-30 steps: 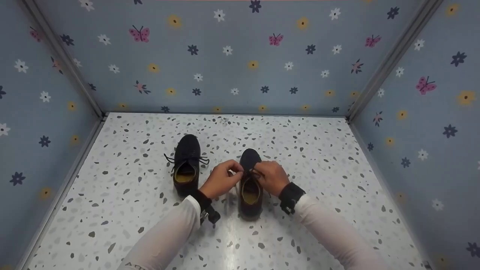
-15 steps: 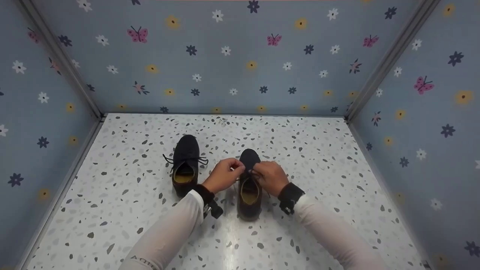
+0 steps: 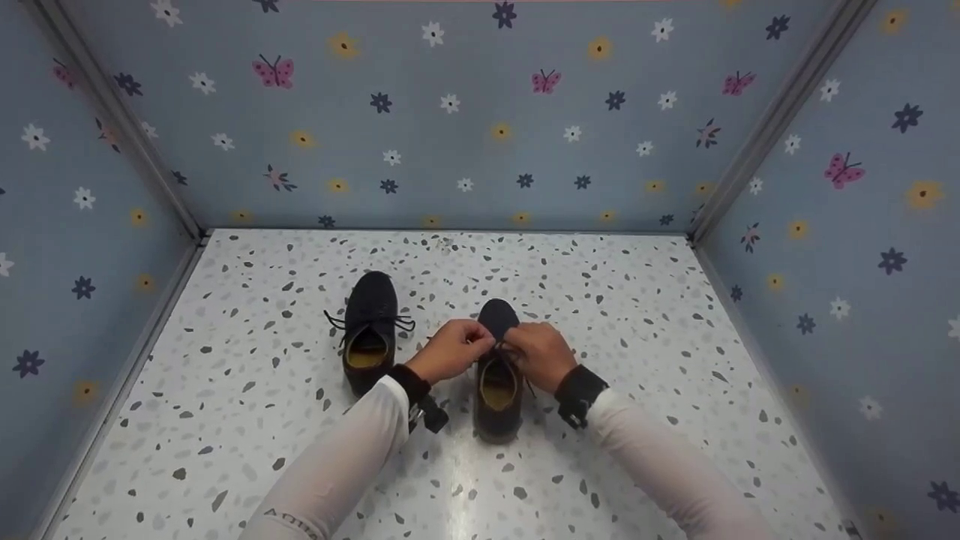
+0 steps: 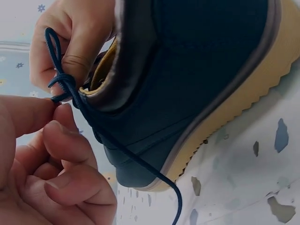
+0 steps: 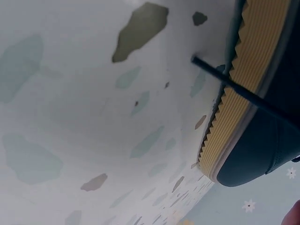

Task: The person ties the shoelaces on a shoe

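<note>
Two dark lace-up shoes stand on the speckled floor. Both hands are at the laces of the right-hand shoe. Thumb and forefinger of my left hand pinch the shoelace beside a knot above the tongue. A small lace loop sticks up from that knot, and one long end hangs down the shoe's side. From the other side, my right hand pinches the lace close to the knot, its fingertips partly hidden. In the right wrist view, a loose lace end juts past the pale ridged sole.
The other dark shoe stands to the left, its laces tied in a bow and its insole yellowish. Blue panels printed with flowers and butterflies enclose the floor at the back and both sides.
My left hand has shifted slightly right, so its fingertips are nearer the right hand over the laces. The right hand stays almost still, and neither shoe has visibly moved.
</note>
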Demonstrator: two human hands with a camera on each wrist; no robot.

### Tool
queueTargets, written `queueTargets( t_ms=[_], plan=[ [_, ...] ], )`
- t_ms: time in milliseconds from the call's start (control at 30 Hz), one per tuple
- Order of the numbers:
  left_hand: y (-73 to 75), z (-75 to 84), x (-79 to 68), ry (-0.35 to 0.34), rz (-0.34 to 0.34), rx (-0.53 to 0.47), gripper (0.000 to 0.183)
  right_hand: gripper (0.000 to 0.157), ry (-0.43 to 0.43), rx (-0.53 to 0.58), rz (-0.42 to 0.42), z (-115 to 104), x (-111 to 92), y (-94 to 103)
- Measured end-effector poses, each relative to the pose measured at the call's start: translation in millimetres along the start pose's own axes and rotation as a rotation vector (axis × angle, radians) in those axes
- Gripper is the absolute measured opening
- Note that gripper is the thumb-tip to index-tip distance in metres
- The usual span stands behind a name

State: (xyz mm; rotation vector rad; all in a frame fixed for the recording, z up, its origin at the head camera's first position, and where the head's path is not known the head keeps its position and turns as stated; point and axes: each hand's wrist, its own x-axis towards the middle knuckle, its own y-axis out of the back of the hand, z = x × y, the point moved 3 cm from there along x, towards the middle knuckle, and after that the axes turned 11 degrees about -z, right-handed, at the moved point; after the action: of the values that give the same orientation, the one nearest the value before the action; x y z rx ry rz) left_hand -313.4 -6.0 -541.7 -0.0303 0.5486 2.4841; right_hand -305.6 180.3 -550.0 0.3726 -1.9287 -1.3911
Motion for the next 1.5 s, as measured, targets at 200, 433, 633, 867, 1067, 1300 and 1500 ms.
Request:
queueTargets(
  t_ms=[200,433,633,867,1067,1300,1500],
  plan=[
    [-1.9,3.0,-0.5,-0.011,-0.047,0.079,0.017,0.018,0.016,0.001,0.010,0.7,-2.4,0.9],
    [-3.8,0.5,0.2,-0.028,-0.034,0.104,0.016,0.019,-0.013,0.051,-0.007,1.3,-2.0,4.2],
    [-4.1,0.6,-0.2,-0.015,-0.025,0.099,0.017,0.015,-0.118,0.121,-0.105,1.9,-0.3,7.4],
    [-3.7,-3.2,0.1,-0.003,0.004,0.058,0.018,0.016,-0.123,0.169,-0.162,0.2,-0.8,14.3],
    [-3.8,-4.5,0.1,-0.001,0.021,0.018,0.018,0.028,0.010,0.244,-0.105,-4.2,-3.7,23.6],
    [-3.2,-2.3,-4.6,-0.014,0.038,-0.001,0.016,0.017,0.082,0.202,-0.058,-8.7,-5.1,34.2],
    [-2.5,-2.3,-6.6,-0.028,0.066,-0.005,0.016,0.014,0.071,0.246,-0.021,-4.1,-7.5,40.7]
  ],
)
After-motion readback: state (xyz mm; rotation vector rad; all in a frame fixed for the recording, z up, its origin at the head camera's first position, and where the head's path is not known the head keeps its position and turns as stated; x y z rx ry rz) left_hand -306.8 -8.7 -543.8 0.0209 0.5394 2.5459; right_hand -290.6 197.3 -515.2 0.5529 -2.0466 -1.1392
